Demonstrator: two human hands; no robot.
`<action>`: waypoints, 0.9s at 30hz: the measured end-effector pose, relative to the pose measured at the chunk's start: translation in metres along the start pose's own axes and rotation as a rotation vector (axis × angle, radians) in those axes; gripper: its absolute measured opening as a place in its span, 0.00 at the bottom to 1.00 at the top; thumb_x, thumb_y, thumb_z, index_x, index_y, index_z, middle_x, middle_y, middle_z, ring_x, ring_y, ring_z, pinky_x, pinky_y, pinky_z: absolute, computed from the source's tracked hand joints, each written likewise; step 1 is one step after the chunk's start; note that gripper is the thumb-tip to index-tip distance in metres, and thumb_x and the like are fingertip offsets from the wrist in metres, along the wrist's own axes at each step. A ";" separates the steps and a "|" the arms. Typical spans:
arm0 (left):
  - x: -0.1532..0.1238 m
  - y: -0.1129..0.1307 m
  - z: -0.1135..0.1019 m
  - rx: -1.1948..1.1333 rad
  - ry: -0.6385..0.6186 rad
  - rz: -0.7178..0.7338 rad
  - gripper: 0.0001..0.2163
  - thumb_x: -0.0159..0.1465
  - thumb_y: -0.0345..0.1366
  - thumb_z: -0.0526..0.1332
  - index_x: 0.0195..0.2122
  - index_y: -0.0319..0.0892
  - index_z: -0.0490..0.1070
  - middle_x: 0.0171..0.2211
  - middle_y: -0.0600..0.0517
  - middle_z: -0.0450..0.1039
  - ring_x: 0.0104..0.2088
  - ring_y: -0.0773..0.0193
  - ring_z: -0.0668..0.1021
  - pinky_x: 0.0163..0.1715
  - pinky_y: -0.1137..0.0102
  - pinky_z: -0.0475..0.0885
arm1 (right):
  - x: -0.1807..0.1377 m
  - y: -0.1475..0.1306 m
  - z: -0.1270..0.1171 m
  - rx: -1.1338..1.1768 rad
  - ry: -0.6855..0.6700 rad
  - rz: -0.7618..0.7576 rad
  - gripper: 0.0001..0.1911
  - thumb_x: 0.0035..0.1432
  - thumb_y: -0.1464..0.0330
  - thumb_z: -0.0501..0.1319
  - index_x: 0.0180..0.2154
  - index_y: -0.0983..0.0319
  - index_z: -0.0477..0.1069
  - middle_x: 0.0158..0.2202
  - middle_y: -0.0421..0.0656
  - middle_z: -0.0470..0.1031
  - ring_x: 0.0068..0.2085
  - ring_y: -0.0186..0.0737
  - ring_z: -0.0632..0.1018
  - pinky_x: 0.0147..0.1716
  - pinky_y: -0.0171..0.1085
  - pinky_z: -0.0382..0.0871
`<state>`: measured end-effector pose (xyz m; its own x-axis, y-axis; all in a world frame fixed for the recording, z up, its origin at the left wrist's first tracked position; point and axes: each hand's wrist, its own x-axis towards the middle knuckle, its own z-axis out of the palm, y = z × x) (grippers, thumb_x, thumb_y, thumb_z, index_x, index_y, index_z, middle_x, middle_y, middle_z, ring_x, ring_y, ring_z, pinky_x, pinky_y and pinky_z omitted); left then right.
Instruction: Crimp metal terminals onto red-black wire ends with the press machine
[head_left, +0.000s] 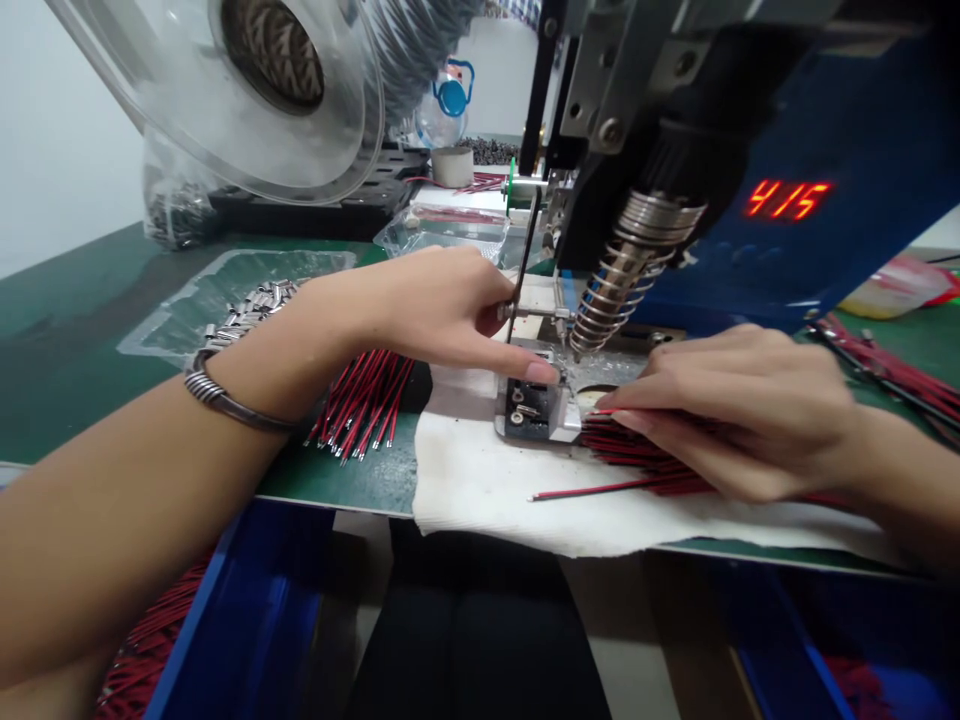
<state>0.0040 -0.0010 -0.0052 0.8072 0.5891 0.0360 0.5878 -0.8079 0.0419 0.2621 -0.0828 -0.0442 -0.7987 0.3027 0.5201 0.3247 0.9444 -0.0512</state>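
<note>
My left hand point(442, 305) reaches over a small black-and-metal fixture point(525, 405) under the machine head. Its thumb is stretched out, the tip at the fixture's top, apart from the curled fingers beside a thin dark rod point(525, 255). Some left fingertips are hidden. My right hand point(742, 410) pinches a red-and-black wire point(619, 411), its end pointing at the fixture. Below that hand, a bundle of similar wires point(637, 455) lies on a white cloth point(472, 480); one wire point(585, 490) sticks out to the left. A spring-wrapped metal spindle point(619, 275) hangs between my hands.
A blue machine housing point(840, 130) shows red digits at right. Left of the cloth are more wires point(367, 400) and a clear tray point(180, 310) with small metal parts point(259, 305). A large clear reel point(345, 120) overhangs the back left. Blue bins point(262, 590) sit below the table edge.
</note>
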 end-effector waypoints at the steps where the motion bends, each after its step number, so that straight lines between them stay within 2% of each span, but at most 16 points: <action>1: 0.000 0.000 0.000 0.001 0.003 0.005 0.30 0.58 0.68 0.57 0.26 0.41 0.68 0.21 0.51 0.66 0.25 0.62 0.71 0.28 0.67 0.61 | 0.000 0.000 0.000 0.003 0.002 -0.001 0.04 0.63 0.76 0.62 0.39 0.67 0.75 0.24 0.39 0.71 0.24 0.31 0.68 0.24 0.35 0.59; 9: -0.001 0.000 -0.001 0.004 -0.012 0.017 0.31 0.61 0.68 0.55 0.27 0.39 0.69 0.23 0.51 0.65 0.27 0.63 0.71 0.32 0.67 0.61 | -0.001 0.002 0.001 -0.011 -0.013 0.008 0.04 0.63 0.75 0.62 0.40 0.64 0.74 0.24 0.38 0.70 0.23 0.31 0.68 0.24 0.35 0.59; 14: -0.003 0.002 -0.004 -0.052 -0.017 0.028 0.31 0.62 0.68 0.54 0.25 0.41 0.67 0.22 0.50 0.68 0.23 0.64 0.67 0.29 0.65 0.60 | 0.000 0.001 0.000 0.005 -0.026 -0.002 0.04 0.63 0.75 0.61 0.40 0.65 0.74 0.24 0.37 0.70 0.23 0.31 0.67 0.24 0.35 0.58; 23: 0.000 -0.002 0.001 -0.072 -0.005 -0.016 0.29 0.59 0.67 0.58 0.27 0.41 0.70 0.22 0.51 0.68 0.31 0.58 0.75 0.35 0.65 0.67 | 0.000 0.002 -0.001 0.040 -0.112 0.023 0.04 0.65 0.74 0.60 0.39 0.65 0.74 0.25 0.38 0.72 0.24 0.31 0.70 0.26 0.34 0.59; 27: -0.002 -0.001 0.001 -0.090 0.016 0.000 0.28 0.61 0.66 0.58 0.29 0.41 0.71 0.22 0.51 0.69 0.33 0.60 0.75 0.36 0.66 0.68 | -0.001 0.002 -0.001 0.047 -0.122 0.030 0.04 0.66 0.74 0.60 0.40 0.64 0.74 0.26 0.38 0.72 0.24 0.31 0.71 0.26 0.34 0.59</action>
<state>0.0019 -0.0014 -0.0059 0.8057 0.5901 0.0521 0.5803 -0.8038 0.1311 0.2637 -0.0809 -0.0440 -0.8455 0.3415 0.4106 0.3274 0.9388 -0.1068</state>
